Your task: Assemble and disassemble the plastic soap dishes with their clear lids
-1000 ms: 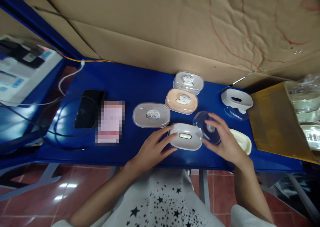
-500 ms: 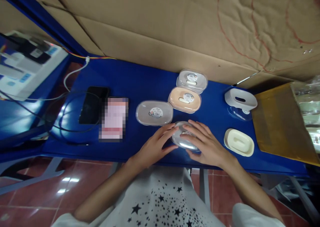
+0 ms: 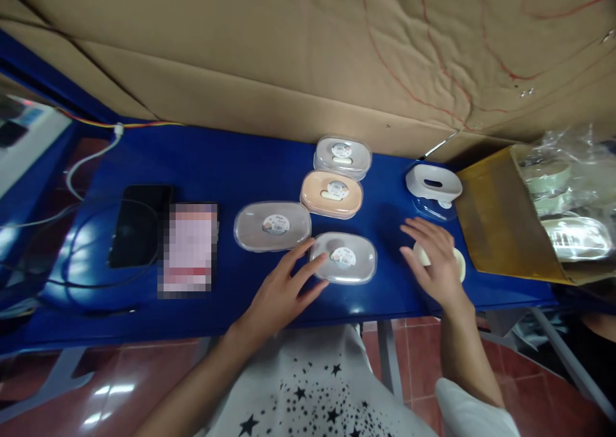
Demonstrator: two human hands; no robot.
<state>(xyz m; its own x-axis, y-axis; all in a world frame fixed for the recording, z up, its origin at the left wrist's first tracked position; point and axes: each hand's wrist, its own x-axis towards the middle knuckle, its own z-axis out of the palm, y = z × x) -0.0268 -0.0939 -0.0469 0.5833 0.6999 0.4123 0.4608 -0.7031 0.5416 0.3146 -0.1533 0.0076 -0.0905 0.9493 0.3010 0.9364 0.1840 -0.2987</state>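
Over cream dish (image 3: 461, 264), R hand (image 3: 437, 265) now off wht box (image 3: 353, 269), L hand (image 3: 283, 289) touching, both spread.

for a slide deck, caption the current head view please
At a blue table, the left hand touches a clear-lidded container while the right hand is over a cream dish.

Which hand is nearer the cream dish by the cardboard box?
Right. The right hand is at the cream dish, hiding part of it; the left hand is farther left, at the front clear-lidded case.
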